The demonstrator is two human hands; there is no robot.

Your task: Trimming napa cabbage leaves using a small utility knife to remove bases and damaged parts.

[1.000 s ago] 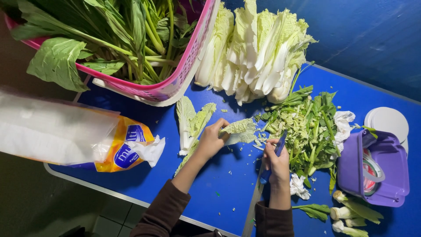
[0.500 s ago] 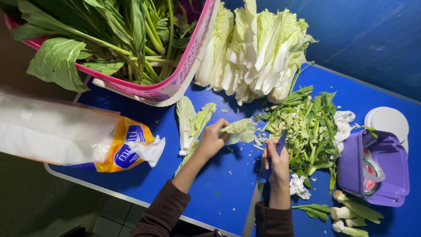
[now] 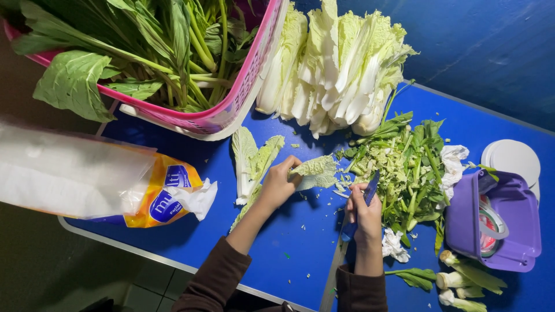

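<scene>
My left hand (image 3: 278, 185) pins a pale green cabbage leaf (image 3: 315, 171) flat on the blue table (image 3: 289, 231). My right hand (image 3: 364, 214) grips a blue-handled knife (image 3: 361, 207) whose blade points up at the leaf's cut end. Just right of the blade lies a heap of chopped greens and stems (image 3: 404, 167). Two more cabbage leaves (image 3: 251, 162) lie left of my left hand.
A pink basket (image 3: 231, 110) of leafy greens sits at the back left. Split cabbage wedges (image 3: 335, 69) lie behind the cutting spot. A tissue pack (image 3: 92, 179) lies at the left edge. A purple tub (image 3: 497, 225), white lid (image 3: 511, 159) and trimmed stalk ends (image 3: 462, 283) are right.
</scene>
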